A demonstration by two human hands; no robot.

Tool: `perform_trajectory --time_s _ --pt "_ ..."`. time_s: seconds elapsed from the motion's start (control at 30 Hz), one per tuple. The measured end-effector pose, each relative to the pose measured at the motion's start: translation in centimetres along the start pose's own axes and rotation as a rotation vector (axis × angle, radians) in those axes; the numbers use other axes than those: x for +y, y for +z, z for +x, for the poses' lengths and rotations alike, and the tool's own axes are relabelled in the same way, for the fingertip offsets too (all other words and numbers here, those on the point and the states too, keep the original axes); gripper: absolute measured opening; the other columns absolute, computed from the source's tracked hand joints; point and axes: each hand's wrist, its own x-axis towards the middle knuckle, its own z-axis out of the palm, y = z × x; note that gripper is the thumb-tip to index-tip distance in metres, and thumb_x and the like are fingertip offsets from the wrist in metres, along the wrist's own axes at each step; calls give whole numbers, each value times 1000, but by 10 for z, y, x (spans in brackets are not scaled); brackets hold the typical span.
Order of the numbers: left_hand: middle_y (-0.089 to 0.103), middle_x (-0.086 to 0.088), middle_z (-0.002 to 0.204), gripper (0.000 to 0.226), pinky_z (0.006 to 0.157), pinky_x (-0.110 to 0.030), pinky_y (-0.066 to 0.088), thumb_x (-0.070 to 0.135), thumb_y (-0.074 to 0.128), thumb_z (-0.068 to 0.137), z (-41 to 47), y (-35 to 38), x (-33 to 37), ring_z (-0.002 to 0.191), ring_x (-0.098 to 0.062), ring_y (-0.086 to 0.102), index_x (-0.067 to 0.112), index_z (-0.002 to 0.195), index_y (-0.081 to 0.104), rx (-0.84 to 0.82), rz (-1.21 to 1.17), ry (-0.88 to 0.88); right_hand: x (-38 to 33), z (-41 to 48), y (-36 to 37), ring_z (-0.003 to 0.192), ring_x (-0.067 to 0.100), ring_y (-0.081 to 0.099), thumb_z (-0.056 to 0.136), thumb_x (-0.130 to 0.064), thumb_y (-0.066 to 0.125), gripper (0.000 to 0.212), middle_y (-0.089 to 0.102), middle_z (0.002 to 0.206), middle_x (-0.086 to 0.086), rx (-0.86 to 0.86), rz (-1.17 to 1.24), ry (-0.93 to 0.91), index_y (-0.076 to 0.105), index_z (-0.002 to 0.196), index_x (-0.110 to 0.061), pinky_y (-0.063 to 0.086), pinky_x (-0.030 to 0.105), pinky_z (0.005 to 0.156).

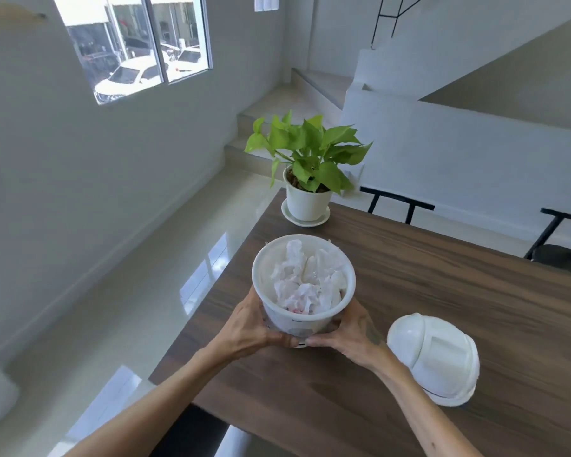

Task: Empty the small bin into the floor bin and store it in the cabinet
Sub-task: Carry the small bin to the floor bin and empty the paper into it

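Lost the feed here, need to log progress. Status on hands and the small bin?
Left hand and right hand both clamped on small bin. Bin open, full of crumpled tissue. Lid off, lying on table. Path clear.

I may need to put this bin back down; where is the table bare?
Bare wood lies between the potted plant and the small bin, and across the table right of the bin, beyond the lid. Crowded: the near strip between both hands and lid.
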Motion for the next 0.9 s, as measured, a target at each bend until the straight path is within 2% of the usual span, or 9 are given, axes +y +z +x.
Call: perform_trajectory --time_s 0.1,0.17,0.27,0.43,0.5,0.57,0.7,0.8,0.9 --pt "61 13 144 123 110 -39 52 47 102 54 -16 -19 1 134 -8 59 25 156 36 64 -16 -10 -15 5 18 95 -28 58 50 -14 101 94 63 111 -28 -60 39 -39 51 128 -29 48 -1 77" --pt "62 12 144 124 110 -28 50 41 103 55 -31 -34 -1 134 -4 58 21 157 35 118 -22 -12 -25 12 36 96 -24 61 49 -16 102 91 66 108 -26 -96 21 -80 54 125 -31 52 3 79" --pt "61 16 143 124 106 -15 47 50 101 52 -63 -62 -8 131 3 58 25 155 37 235 -26 -44 -49 23 68 96 -23 61 48 -15 102 94 66 109 -23 -186 -13 -151 56 129 -22 52 4 80" --pt "64 17 138 115 104 -19 52 40 104 53 -117 -110 -25 126 4 59 28 151 45 419 -24 -138 -88 30 133 97 -15 65 32 -47 96 93 66 100 -42 -288 -51 -232 52 114 -54 60 23 81" --pt "65 18 136 111 99 -13 52 34 104 56 -143 -132 -30 124 7 59 29 150 45 484 -27 -152 -106 30 165 97 -9 66 31 -45 95 102 66 101 -36 -329 -51 -283 49 122 -48 59 20 79" --pt "66 20 135 109 100 -18 53 36 104 56 -168 -156 -35 124 3 61 33 149 45 534 -39 -171 -125 29 196 98 -12 65 33 -38 97 113 60 107 -33 -394 -37 -305 43 132 -38 56 13 78" --pt "66 21 136 111 103 -25 52 32 103 56 -218 -206 -52 127 -1 62 33 149 43 611 -77 -192 -164 24 260 112 9 65 36 -42 96 116 61 112 -31 -518 -35 -345 41 139 -38 59 32 92" --pt "66 23 136 112 100 -22 53 23 103 57 -259 -249 -66 126 2 62 31 150 43 667 -90 -212 -191 15 315 113 2 64 46 -32 101 103 66 114 -34 -574 -43 -378 44 130 -50 57 21 89" --pt "67 22 135 109 99 -20 53 16 103 59 -297 -292 -86 126 1 63 31 149 44 715 -92 -236 -219 7 370 111 -1 65 49 -27 101 101 67 116 -31 -617 -35 -379 48 134 -42 57 17 85"
